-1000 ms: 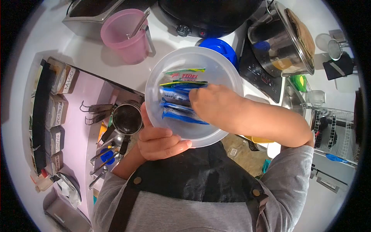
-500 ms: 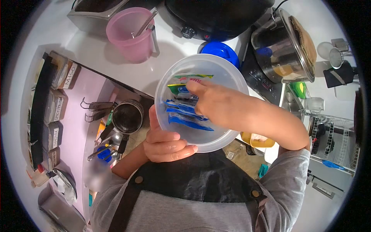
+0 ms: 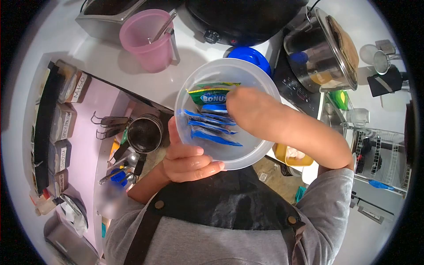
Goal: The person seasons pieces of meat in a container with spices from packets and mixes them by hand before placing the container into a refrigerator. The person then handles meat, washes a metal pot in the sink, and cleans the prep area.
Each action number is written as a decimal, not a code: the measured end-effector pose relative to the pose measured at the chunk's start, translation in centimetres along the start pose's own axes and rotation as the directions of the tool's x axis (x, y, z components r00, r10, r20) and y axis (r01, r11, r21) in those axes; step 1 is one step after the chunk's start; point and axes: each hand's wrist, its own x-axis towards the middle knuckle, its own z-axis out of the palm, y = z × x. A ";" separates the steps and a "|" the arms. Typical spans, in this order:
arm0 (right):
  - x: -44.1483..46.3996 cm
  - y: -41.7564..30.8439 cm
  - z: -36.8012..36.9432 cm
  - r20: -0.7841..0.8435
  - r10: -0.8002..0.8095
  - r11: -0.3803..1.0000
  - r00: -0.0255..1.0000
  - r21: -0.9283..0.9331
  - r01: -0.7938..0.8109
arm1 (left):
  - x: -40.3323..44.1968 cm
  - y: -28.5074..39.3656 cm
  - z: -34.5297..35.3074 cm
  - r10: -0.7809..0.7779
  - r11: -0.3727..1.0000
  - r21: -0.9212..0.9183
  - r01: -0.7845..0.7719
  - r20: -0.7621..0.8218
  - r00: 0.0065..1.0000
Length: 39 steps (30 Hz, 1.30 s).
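A round translucent tub (image 3: 251,152) is tilted toward me, with my left hand (image 3: 187,163) gripping its lower left side. Inside lie several blue-edged packets (image 3: 214,134) in an overlapping row, and above them a green packet (image 3: 214,96) marked "BONUS". My right hand (image 3: 247,108) reaches into the tub from the right, at the right ends of the packets. Its fingertips are hidden behind the hand, so what they hold cannot be made out.
Behind the tub are a blue lid (image 3: 250,59), a pink pitcher (image 3: 148,46) and a black cooker (image 3: 247,22). A steel pot (image 3: 320,55) stands on an induction cooktop (image 3: 293,88) at right. Labelled containers (image 3: 64,123) and a hanging strainer (image 3: 145,134) are at left.
The tub has shifted slightly right since the first frame. My right hand has moved within it, and the green "BONUS" packet now shows more fully above the more spread blue packets.
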 end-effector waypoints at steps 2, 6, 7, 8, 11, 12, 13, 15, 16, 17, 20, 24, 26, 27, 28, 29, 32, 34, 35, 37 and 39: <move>-0.1 0.0 -1.1 -0.023 0.038 0.999 0.999 0.025 -0.037 | -0.4 -0.3 0.2 0.022 1.000 -0.004 -0.022 -0.017 1.000; -0.5 0.1 -2.9 -0.145 -0.042 0.991 0.989 -0.133 0.022 | -0.5 -0.1 0.2 0.017 1.000 0.013 -0.016 -0.026 1.000; -0.6 0.0 -3.0 -0.121 -0.009 0.994 0.993 -0.113 -0.005 | -0.6 0.0 0.2 0.016 1.000 0.010 -0.016 -0.024 1.000; -0.5 0.0 -2.9 -0.122 -0.005 0.994 0.992 -0.111 -0.008 | -0.7 0.0 0.2 0.012 1.000 0.013 -0.012 -0.018 1.000; -0.2 -0.2 -1.8 -0.060 0.050 0.993 0.997 -0.100 -0.056 | -0.4 -0.1 -0.1 0.008 1.000 0.015 -0.008 0.017 1.000; -0.1 -0.2 -0.9 -0.052 0.061 0.989 0.997 -0.134 -0.067 | -0.3 -0.1 -0.1 0.007 1.000 0.015 -0.008 0.030 1.000; 0.0 -0.3 -0.2 -0.045 0.072 0.983 0.996 -0.168 -0.078 | -0.3 0.0 0.0 0.007 1.000 0.015 -0.007 0.044 0.999; 0.5 -0.2 0.6 -0.022 0.073 0.983 0.997 -0.169 -0.076 | -0.3 0.1 0.3 -0.024 1.000 0.017 0.024 0.009 1.000; 0.7 -0.1 0.7 0.001 0.070 0.983 0.998 -0.173 -0.069 | -0.3 0.1 0.4 -0.033 0.999 0.016 0.033 -0.002 0.999; 0.5 0.1 0.3 -0.001 0.074 0.982 0.997 -0.173 -0.073 | -0.4 0.0 0.5 -0.029 0.999 0.020 0.029 -0.013 0.999; -0.3 -0.1 -2.9 -0.154 0.043 0.999 0.987 -0.021 -0.047 | -0.7 -0.1 0.6 -0.022 0.999 0.044 0.023 -0.024 0.999; -1.0 0.0 -5.1 -0.223 0.067 0.993 0.973 -0.079 -0.086 | -0.7 0.0 0.5 -0.027 0.998 0.053 0.028 -0.016 1.000; -0.8 0.5 -5.0 -0.248 0.061 0.990 0.967 -0.112 -0.091 | -0.8 0.1 0.3 -0.031 0.998 0.063 0.031 0.002 1.000; -0.8 0.4 -5.0 -0.249 0.061 0.989 0.967 -0.112 -0.092 | -0.8 0.1 0.3 -0.034 0.997 0.070 0.033 0.010 0.999; -0.9 0.4 -5.1 -0.253 0.050 0.990 0.966 -0.112 -0.080 | -0.8 0.2 0.3 -0.037 0.996 0.077 0.036 0.017 0.999; -0.9 0.4 -5.2 -0.256 0.038 0.991 0.966 -0.113 -0.069 | -0.7 0.2 0.3 -0.040 0.997 0.068 0.039 0.010 0.999; -1.8 -0.8 -5.5 -0.118 -0.124 0.991 0.985 0.045 0.130 | -0.5 0.4 0.1 -0.056 0.996 0.068 0.055 0.014 0.998; -3.7 -2.4 -4.1 -0.048 -0.340 0.936 0.939 0.077 0.343 | -0.7 0.3 -0.1 -0.072 0.994 0.081 0.070 0.020 0.997; -4.2 -3.4 -4.2 0.145 -0.330 0.922 0.933 0.263 0.285 | -0.9 -0.1 -0.3 -0.014 0.998 0.064 0.012 0.031 0.999; -5.1 -4.5 -2.7 0.039 -0.326 0.924 0.944 0.224 0.310 | -1.3 -0.3 -0.2 0.043 0.998 0.048 -0.045 0.040 0.998; -5.1 -4.0 -2.5 0.031 -0.301 0.931 0.953 0.227 0.286 | -1.5 -0.2 -0.1 0.053 0.997 0.057 -0.053 0.012 0.999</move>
